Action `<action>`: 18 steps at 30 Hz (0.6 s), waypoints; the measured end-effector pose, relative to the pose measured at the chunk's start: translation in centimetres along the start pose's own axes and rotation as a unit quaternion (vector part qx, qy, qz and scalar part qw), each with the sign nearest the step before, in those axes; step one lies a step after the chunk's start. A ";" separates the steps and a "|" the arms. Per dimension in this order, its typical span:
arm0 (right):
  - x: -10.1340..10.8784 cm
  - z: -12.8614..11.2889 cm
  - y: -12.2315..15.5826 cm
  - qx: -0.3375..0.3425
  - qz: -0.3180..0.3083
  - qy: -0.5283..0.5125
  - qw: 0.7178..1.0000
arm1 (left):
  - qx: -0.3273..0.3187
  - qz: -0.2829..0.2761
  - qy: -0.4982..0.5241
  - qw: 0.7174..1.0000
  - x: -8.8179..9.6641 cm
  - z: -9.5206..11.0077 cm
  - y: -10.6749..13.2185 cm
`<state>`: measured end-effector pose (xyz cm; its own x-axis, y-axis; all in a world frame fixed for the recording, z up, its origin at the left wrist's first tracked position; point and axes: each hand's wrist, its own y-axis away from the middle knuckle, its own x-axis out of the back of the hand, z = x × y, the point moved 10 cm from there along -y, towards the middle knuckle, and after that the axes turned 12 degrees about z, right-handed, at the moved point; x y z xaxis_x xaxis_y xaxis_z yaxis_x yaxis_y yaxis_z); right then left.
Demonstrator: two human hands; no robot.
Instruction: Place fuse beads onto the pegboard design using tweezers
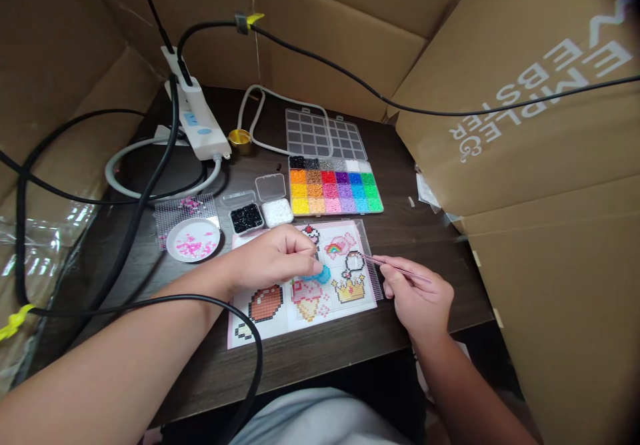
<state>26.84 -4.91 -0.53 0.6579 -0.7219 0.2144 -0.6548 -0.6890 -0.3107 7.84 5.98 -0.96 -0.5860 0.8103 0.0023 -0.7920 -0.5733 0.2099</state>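
Note:
My left hand (277,255) is closed over the middle of a pattern sheet (300,318) printed with pixel pictures. A small, clear blue round piece (324,274) shows at its thumb and fingertips; its exact kind I cannot make out. Pink tweezers (407,273) are pinched in my right hand (423,298), their tips over the sheet's right part, by a black-outlined ring picture above a yellow crown. Clear pegboard (373,258) edges show along the sheet's right side. Part of the sheet is hidden under my left hand.
A bead box (335,213) of many colours lies behind, its clear lid raised. Small boxes of black beads (247,218) and white beads (277,213) stand beside it. Left are a white dish (173,248) of pink beads, a power strip (200,125) and looping black cables (257,351). Cardboard walls surround the table.

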 end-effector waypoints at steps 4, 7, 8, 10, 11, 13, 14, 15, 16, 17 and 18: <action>0.0 0.2 0.0 -0.009 -0.001 0.010 1.000 | -0.006 -0.001 -0.003 1.000 0.0 0.0 0.0; -0.1 0.0 0.1 -0.006 -0.007 0.012 1.000 | -0.006 0.000 -0.003 1.000 0.0 0.0 -0.1; -0.1 0.0 0.1 -0.006 -0.009 0.013 1.000 | -0.006 0.000 -0.004 1.000 0.0 0.0 -0.1; -0.2 -0.1 0.0 -0.007 -0.015 0.018 1.000 | -0.007 0.003 -0.005 1.000 0.0 0.0 -0.1; -0.3 -0.1 0.0 -0.009 -0.017 0.021 1.000 | -0.008 0.004 -0.005 1.000 0.0 0.1 -0.1; -0.4 0.0 0.0 -0.014 -0.020 0.026 0.999 | -0.009 0.006 -0.002 1.000 0.0 0.2 0.0; -0.4 0.0 0.0 -0.016 -0.020 0.028 0.999 | -0.009 0.006 0.000 1.000 0.0 0.2 0.0; -0.3 0.0 0.0 -0.018 -0.020 0.029 0.999 | -0.009 0.006 0.001 1.000 0.0 0.3 0.0; -0.3 0.0 0.0 -0.019 -0.021 0.029 0.999 | -0.009 0.006 0.001 1.000 -0.1 0.3 0.0; -0.3 0.0 0.0 -0.019 -0.021 0.029 0.999 | -0.009 0.006 0.001 1.000 -0.1 0.3 0.0; -0.3 -0.1 0.1 -0.018 -0.021 0.029 0.999 | -0.009 0.005 0.001 1.000 -0.1 0.3 0.0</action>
<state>26.61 -4.77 -0.53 0.6631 -0.6943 0.2795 -0.6409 -0.7197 -0.2670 7.96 5.97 -0.68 -0.5941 0.8044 0.0031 -0.7890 -0.5836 0.1921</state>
